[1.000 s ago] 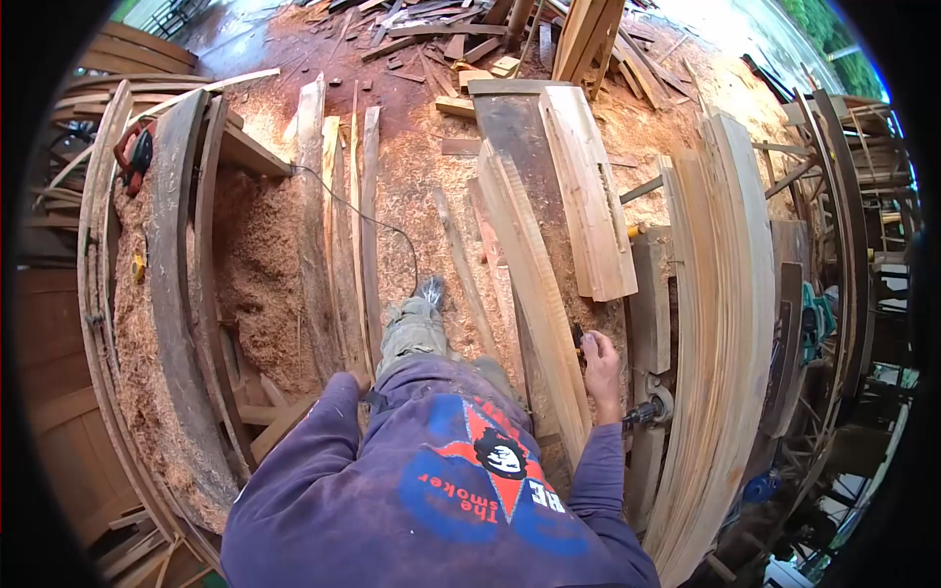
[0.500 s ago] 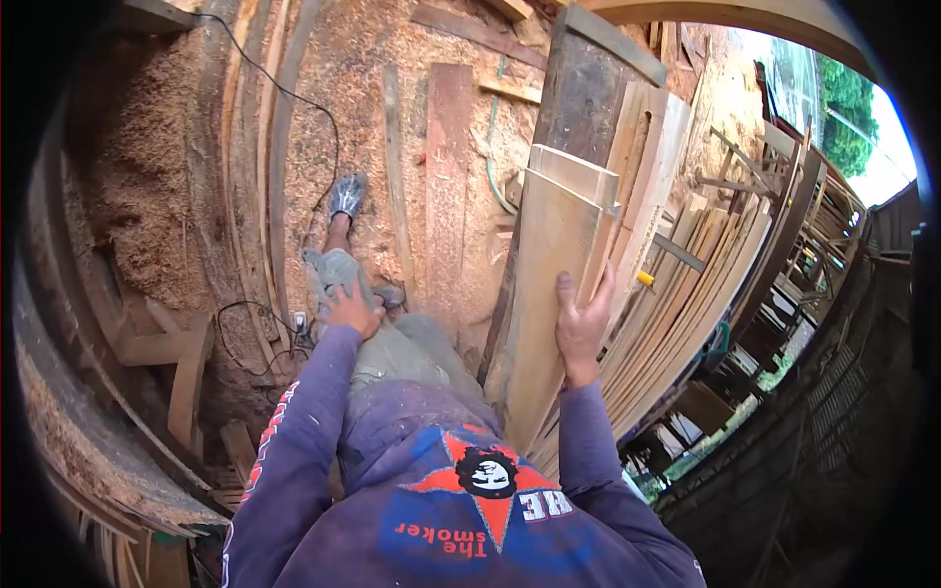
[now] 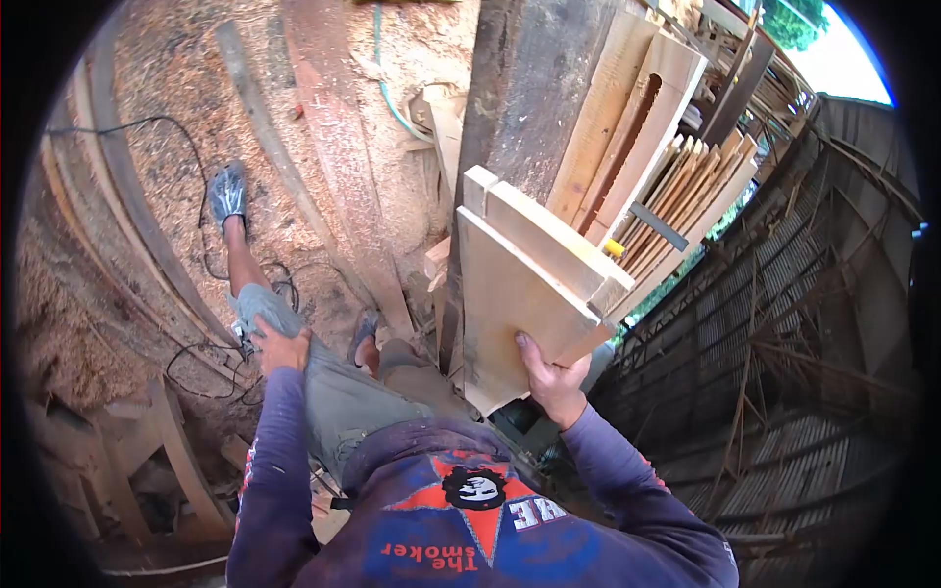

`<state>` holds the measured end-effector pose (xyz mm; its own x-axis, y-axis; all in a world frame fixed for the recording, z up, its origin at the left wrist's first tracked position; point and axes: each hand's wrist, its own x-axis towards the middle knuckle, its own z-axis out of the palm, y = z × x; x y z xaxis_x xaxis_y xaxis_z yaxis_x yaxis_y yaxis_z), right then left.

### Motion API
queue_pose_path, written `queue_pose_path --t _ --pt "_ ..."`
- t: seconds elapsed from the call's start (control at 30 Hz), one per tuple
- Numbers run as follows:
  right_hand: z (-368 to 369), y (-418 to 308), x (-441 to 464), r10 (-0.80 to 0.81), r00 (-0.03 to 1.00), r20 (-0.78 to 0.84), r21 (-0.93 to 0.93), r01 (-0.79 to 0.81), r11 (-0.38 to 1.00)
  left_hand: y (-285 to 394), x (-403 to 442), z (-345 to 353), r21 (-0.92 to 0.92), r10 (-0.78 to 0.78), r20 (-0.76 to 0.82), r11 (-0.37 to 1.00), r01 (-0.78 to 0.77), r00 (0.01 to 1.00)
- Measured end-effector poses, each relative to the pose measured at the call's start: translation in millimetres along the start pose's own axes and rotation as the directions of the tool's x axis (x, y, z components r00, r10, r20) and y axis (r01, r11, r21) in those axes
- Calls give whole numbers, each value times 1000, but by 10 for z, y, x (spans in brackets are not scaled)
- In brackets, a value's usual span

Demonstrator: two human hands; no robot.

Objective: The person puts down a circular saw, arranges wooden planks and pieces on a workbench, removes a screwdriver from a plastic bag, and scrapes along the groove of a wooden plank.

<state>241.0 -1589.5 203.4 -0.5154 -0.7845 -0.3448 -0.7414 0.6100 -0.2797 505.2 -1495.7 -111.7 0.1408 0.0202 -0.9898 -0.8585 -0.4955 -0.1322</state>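
My right hand grips the near right edge of a pale, wide wooden board, its thumb on the broad face and its fingers behind. Against the far side of that board stand thicker pale blocks. My left hand rests on the thigh of my grey trousers, fingers apart, holding nothing. Beyond the blocks lies a slotted light timber on a dark, wide plank.
Sawdust and long planks cover the ground at the left and ahead. A black cable loops near my foot. Thin boards are stacked at the right, beside a corrugated structure. A green hose lies ahead.
The view has swung right and closer to the timber. My right hand, half a second ago along the board's side, now grips its near edge. My left hand has stayed on my thigh.
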Motion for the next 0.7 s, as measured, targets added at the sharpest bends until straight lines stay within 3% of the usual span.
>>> queue_pose_path --t 0.23,0.3,0.5,0.57,0.6,0.63,0.7 --pt "-129 273 -223 163 975 150 -112 -147 983 363 -74 -64 68 46 -55 997 -42 997" --pt "-162 206 -153 31 962 271 -214 28 977 435 -81 -63 89 54 -92 995 -46 994" --pt "-270 302 -37 -76 861 503 -271 240 932 521 -67 -32 181 30 -67 983 -17 997" --pt "-191 189 125 -163 967 197 37 159 987 591 -56 -76 186 27 -71 983 -14 997" --pt "-151 288 -35 -34 974 225 -14 38 999 619 -65 -99 189 15 -68 982 -2 998" --pt "-185 402 -123 -25 975 220 -11 28 1000 630 -69 -122 193 0 -65 981 12 998" --pt "-202 489 -88 -144 956 256 29 141 990 617 -52 -118 195 10 -71 981 4 997"
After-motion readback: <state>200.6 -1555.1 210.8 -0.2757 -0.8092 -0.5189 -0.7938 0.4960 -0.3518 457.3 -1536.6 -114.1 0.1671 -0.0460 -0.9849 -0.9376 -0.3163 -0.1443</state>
